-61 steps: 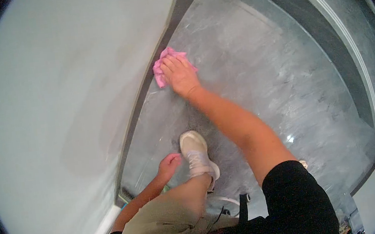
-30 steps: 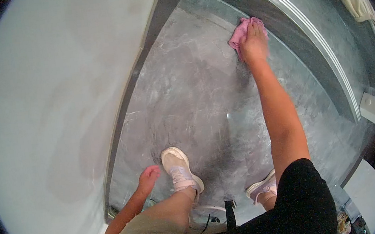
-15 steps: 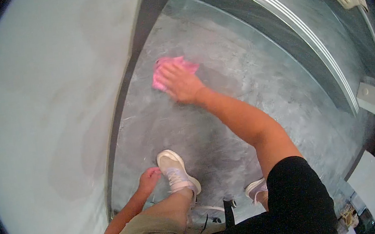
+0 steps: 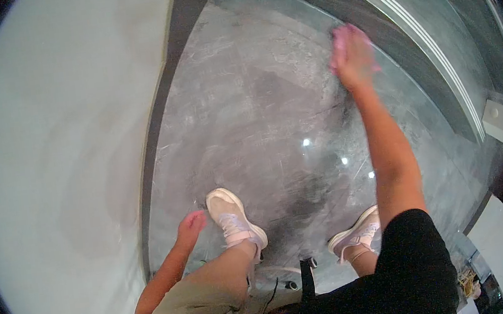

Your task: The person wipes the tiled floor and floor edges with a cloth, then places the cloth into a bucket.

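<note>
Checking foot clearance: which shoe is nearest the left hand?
The left shoe, whose toe is just beside the left hand. The right shoe is much farther from that hand, over by the right arm.

Pale wall [image 4: 76, 146] and dark baseboard [image 4: 171, 60] beside scuffed grey floor [image 4: 248, 126].

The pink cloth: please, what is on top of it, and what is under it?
The right hand lies on top of the pink cloth. Grey floor shows beside the cloth; the patch directly under it is covered and cannot be seen.
</note>
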A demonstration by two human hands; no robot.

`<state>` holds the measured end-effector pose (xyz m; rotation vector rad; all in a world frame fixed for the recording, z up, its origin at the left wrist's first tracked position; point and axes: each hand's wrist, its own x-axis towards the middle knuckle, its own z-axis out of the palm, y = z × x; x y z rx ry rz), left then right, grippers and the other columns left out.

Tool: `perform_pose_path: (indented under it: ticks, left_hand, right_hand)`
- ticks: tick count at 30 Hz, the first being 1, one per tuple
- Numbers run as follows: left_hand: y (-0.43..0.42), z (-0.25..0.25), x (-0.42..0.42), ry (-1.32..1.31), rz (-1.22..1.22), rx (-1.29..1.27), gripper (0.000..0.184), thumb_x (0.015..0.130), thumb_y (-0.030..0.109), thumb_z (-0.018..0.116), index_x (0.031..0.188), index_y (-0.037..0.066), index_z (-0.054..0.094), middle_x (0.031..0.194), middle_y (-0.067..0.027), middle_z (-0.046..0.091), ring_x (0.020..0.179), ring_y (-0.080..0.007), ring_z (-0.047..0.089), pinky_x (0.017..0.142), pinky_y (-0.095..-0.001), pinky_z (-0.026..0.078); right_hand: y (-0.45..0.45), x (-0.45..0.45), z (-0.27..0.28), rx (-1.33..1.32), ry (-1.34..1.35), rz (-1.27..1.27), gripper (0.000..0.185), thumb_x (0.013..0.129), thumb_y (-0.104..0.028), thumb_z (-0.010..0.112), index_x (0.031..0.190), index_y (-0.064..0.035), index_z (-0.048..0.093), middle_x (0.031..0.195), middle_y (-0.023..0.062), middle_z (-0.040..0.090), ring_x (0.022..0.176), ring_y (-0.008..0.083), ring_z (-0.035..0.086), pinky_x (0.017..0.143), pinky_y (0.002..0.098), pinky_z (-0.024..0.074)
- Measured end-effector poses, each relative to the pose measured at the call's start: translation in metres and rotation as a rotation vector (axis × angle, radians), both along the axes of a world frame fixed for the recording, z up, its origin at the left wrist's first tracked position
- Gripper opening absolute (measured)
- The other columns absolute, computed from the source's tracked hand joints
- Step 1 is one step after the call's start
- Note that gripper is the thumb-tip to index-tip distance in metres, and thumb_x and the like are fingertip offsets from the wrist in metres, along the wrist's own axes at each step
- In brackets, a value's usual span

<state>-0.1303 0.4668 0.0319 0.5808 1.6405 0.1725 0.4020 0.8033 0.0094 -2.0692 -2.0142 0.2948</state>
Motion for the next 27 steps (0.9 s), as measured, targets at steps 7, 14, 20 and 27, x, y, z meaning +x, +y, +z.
perform_pose_path:
  ticks: [7, 14, 20, 27]
  left_hand:
    - [-0.016, -0.010, -0.008, 0.024, 0.006, -0.070, 0.027, 0.098, 0.018, 0.050, 0.117, 0.001, 0.058, 0.104, -0.0074, 0.064, 0.090, -0.0159, 0.061, 0.082, -0.0289, 0.050]
    - [-0.026, 0.001, -0.006, 0.092, -0.068, -0.171, 0.026, 0.097, 0.015, 0.051, 0.117, 0.001, 0.058, 0.103, -0.0073, 0.065, 0.087, -0.0148, 0.060, 0.080, -0.0285, 0.050]
    - [-0.021, -0.018, -0.016, -0.022, -0.002, -0.063, 0.027, 0.096, 0.017, 0.052, 0.119, 0.002, 0.057, 0.102, -0.0079, 0.066, 0.086, -0.0155, 0.061, 0.080, -0.0291, 0.051]
    - [-0.003, -0.011, -0.014, 0.058, 0.053, -0.040, 0.027, 0.096, 0.020, 0.052, 0.117, 0.004, 0.058, 0.100, -0.0058, 0.065, 0.084, -0.0131, 0.060, 0.076, -0.0283, 0.049]
  right_hand:
    - [-0.014, -0.030, -0.023, -0.034, -0.507, -0.205, 0.050, 0.092, -0.030, 0.039, 0.135, -0.0054, 0.046, 0.141, 0.0168, 0.044, 0.135, 0.0348, 0.033, 0.113, 0.0467, 0.0211]
    - [0.091, -0.208, -0.069, 0.383, 0.120, 0.125, 0.048, 0.087, -0.031, 0.049, 0.127, -0.0056, 0.052, 0.135, 0.0149, 0.048, 0.132, 0.0314, 0.038, 0.111, 0.0452, 0.0268]
    - [0.101, -0.195, -0.062, 0.353, 0.031, 0.339, 0.044, 0.089, -0.027, 0.048, 0.126, -0.0043, 0.052, 0.133, 0.0140, 0.051, 0.129, 0.0300, 0.042, 0.110, 0.0446, 0.0286]
    - [0.000, -0.069, -0.036, 0.277, 0.013, 0.263, 0.043, 0.082, -0.019, 0.057, 0.122, -0.0046, 0.056, 0.128, 0.0121, 0.055, 0.124, 0.0295, 0.047, 0.105, 0.0428, 0.0352]
